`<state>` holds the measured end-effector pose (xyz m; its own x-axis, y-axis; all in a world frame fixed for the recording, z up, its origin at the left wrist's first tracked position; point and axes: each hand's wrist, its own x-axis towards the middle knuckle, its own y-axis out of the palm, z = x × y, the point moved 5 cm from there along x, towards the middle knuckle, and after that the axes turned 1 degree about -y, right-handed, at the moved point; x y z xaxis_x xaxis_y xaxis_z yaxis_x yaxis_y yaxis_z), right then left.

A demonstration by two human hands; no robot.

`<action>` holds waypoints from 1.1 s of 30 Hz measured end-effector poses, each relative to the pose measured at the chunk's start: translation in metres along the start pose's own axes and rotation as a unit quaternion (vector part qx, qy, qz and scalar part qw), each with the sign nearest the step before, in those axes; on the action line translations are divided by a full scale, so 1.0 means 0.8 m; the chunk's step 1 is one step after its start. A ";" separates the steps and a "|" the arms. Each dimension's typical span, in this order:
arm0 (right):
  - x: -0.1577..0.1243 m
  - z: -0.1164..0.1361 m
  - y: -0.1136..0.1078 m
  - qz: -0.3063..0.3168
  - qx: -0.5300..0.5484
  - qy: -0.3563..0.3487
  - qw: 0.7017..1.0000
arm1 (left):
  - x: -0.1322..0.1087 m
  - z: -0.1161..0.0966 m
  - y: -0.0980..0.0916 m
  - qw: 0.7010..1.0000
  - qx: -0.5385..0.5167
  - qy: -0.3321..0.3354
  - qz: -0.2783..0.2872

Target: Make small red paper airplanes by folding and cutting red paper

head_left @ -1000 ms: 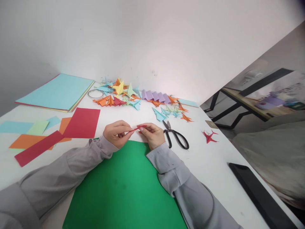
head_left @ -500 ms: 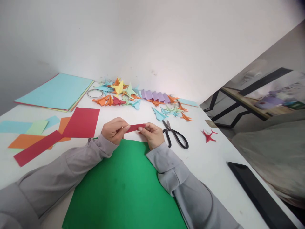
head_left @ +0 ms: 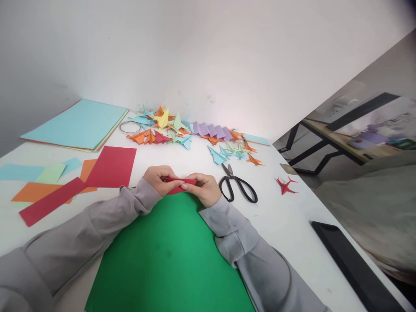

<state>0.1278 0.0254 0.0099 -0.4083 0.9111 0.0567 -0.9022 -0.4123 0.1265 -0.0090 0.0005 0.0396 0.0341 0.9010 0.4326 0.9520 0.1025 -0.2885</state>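
Note:
Between my two hands is a small piece of folded red paper [head_left: 177,190], held just above the far edge of a green sheet [head_left: 169,251]. My left hand [head_left: 160,180] pinches its left end, thumb stretched along the paper. On the other end, my right hand [head_left: 204,187] grips with its thumb on the near face and fingers behind. Both thumb tips almost meet at the middle. Part of the paper is hidden by the fingers. Black-handled scissors [head_left: 238,184] lie right of my right hand, blades pointing away.
Red sheets and a red strip [head_left: 53,201] lie left over orange, green and blue pieces. A stack of coloured paper [head_left: 78,125] is at back left. Folded paper figures [head_left: 162,125] line the wall. At right are a red folded figure [head_left: 285,186] and a black tray-like object [head_left: 354,264].
Both hands have drawn closer together and slightly nearer to me. The red paper has turned from a flat-looking strip to show a fold with a lower flap under the thumbs.

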 end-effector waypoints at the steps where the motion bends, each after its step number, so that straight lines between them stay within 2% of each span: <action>1: 0.000 0.000 0.000 0.001 -0.001 0.002 1.000 | 0.000 0.002 -0.001 1.000 -0.003 -0.012 -0.005; 4: 0.001 -0.001 -0.001 0.001 0.006 0.013 1.000 | 0.000 0.006 -0.001 0.999 -0.020 -0.040 -0.014; 15: 0.002 -0.005 -0.004 0.006 0.012 0.049 0.999 | 0.001 0.010 0.000 0.997 -0.039 -0.058 -0.022; 21: 0.002 -0.007 -0.004 0.000 0.020 0.061 0.998 | -0.002 0.000 -0.001 0.996 -0.037 -0.082 0.003; 24: 0.002 -0.008 -0.005 -0.005 0.030 0.065 0.997 | -0.003 0.003 -0.001 0.992 -0.029 -0.120 0.008; 28: 0.004 -0.011 -0.011 -0.027 0.046 0.050 0.997 | -0.004 0.012 -0.005 0.982 -0.051 -0.181 -0.030; 33: 0.005 -0.013 -0.014 -0.031 0.046 0.049 0.997 | -0.003 0.015 -0.007 0.979 -0.076 -0.180 -0.050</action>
<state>0.1347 0.0338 -0.0015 -0.3670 0.9289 -0.0505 -0.9117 -0.3484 0.2178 -0.0183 0.0026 0.0303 -0.1445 0.9828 0.1147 0.9805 0.1578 -0.1173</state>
